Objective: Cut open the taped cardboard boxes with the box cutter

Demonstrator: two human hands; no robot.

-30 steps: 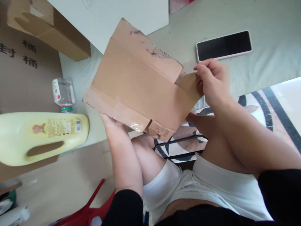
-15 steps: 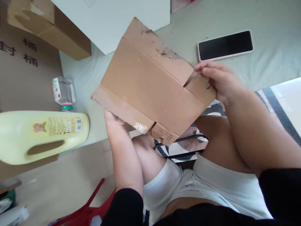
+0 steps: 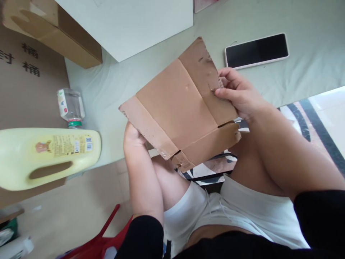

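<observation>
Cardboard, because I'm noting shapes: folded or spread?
The cardboard is mostly spread: its broad panel faces the camera, flaps bent along creases.

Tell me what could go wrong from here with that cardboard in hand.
The right hand pinches the cardboard by a ragged flap, so a hard pull might tear it further. The left hand is partly hidden under the opposite flap; its hold can't be judged, and the sheet could slip there. The phone lies close beyond the right hand, so a wide swing might knock it.
</observation>
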